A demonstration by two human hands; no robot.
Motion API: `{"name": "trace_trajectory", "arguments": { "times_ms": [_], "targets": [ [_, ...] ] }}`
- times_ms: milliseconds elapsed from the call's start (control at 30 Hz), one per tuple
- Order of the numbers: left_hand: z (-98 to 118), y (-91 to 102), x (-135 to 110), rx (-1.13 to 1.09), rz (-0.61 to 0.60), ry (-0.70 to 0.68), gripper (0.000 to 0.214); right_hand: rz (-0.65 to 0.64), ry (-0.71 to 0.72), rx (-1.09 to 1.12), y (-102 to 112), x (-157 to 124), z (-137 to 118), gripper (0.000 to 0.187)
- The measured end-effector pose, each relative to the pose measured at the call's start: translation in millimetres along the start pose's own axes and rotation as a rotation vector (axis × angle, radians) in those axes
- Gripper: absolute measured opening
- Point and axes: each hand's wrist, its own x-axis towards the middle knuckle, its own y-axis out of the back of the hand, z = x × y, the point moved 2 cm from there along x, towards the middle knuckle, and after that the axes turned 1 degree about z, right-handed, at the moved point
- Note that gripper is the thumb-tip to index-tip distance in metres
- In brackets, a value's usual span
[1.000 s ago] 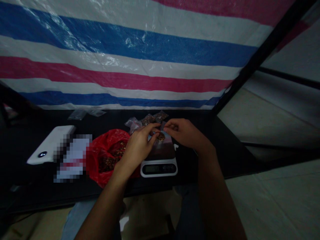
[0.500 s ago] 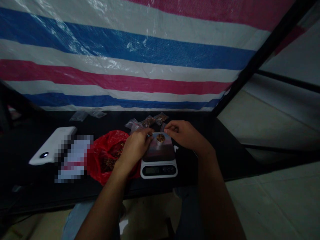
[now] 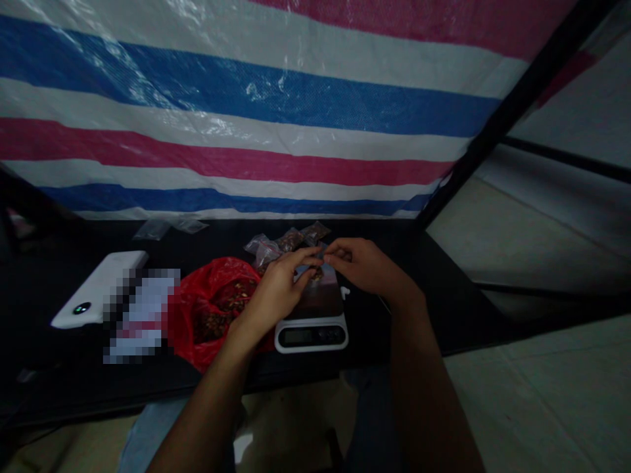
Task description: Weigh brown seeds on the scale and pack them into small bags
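A small white kitchen scale [image 3: 311, 335] sits on the black table [image 3: 424, 295] in front of me. Over its platform my left hand [image 3: 276, 295] and my right hand [image 3: 362, 266] meet, both with fingers pinched on a small clear packet [image 3: 315, 270] of brown bits. Left of the scale an open red plastic bag [image 3: 211, 309] holds more of the brown bits. A few filled small packets [image 3: 290, 240] lie just behind the scale.
A white power bank [image 3: 96, 295] and a blurred-out white item [image 3: 140, 312] lie at the left. Empty clear packets [image 3: 167, 226] rest by the striped tarp wall [image 3: 246, 118]. A black pole [image 3: 503, 112] slants at right; tiled floor [image 3: 542, 394] lies beyond the table's edge.
My left hand dipped toward the scale's left edge half a second ago and has come back up to meet the right hand on the packet.
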Motion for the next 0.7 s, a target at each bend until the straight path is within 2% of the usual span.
{"name": "trace_trajectory", "arguments": {
  "times_ms": [133, 233, 333, 400, 467, 567, 700],
  "targets": [
    [2.3, 1.1, -0.9, 0.018, -0.015, 0.029, 0.04, -0.003, -0.01, -0.001, 2.1, -0.6, -0.7, 0.014],
    [5.8, 9.3, -1.6, 0.042, -0.003, 0.019, 0.039, 0.0, -0.012, -0.004, 3.6, -0.7, -1.2, 0.015],
    [3.0, 31.7, -1.7, 0.134, 0.079, -0.003, 0.034, 0.001, -0.015, -0.01, 4.4, -2.0, 0.3, 0.016],
    [-6.7, 51.2, -1.4, 0.265, 0.186, 0.023, 0.035, -0.036, -0.028, -0.016, 3.3, -3.9, 3.1, 0.019],
    [-21.7, 65.7, -0.8, 0.385, 0.236, 0.06, 0.045, -0.106, -0.045, -0.006, 0.4, -5.9, 6.5, 0.025],
    [-43.8, 69.3, 1.1, 0.476, 0.17, 0.091, 0.063, -0.186, -0.071, 0.053, -5.2, -7.2, 10.5, 0.038],
    [-50.7, 56.3, 2.2, 0.478, 0.057, 0.151, 0.047, -0.194, -0.073, 0.092, -10.2, -3.7, 11.7, 0.043]
  ]
}}
